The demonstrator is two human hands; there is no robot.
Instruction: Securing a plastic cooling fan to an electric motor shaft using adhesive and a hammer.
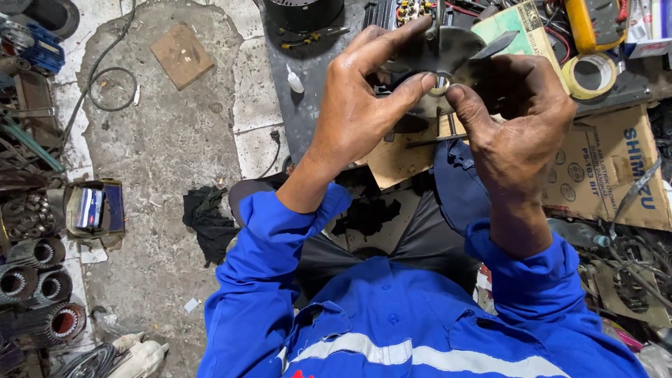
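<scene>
Looking down from a person's head: blue work sleeves with a pale reflective band (392, 350) across the chest fill the bottom of the view. Above them, both bare hands are raised around a dark metal fan-like disc (455, 52). The left hand (357, 105) closes its thumb and fingers over the disc's left edge, apparently steadying it. The right hand (521, 122) pinches a small metal ring (441, 84) at the disc's centre between thumb and forefinger, the left thumb tip touching the same ring, as if seating it. Below the disc lies flattened brown cardboard (399, 161). Right of the disc sits a roll of yellowish tape (591, 73). Far left of the disc, stacked motor windings (42, 280) line the stained concrete floor (168, 140).
</scene>
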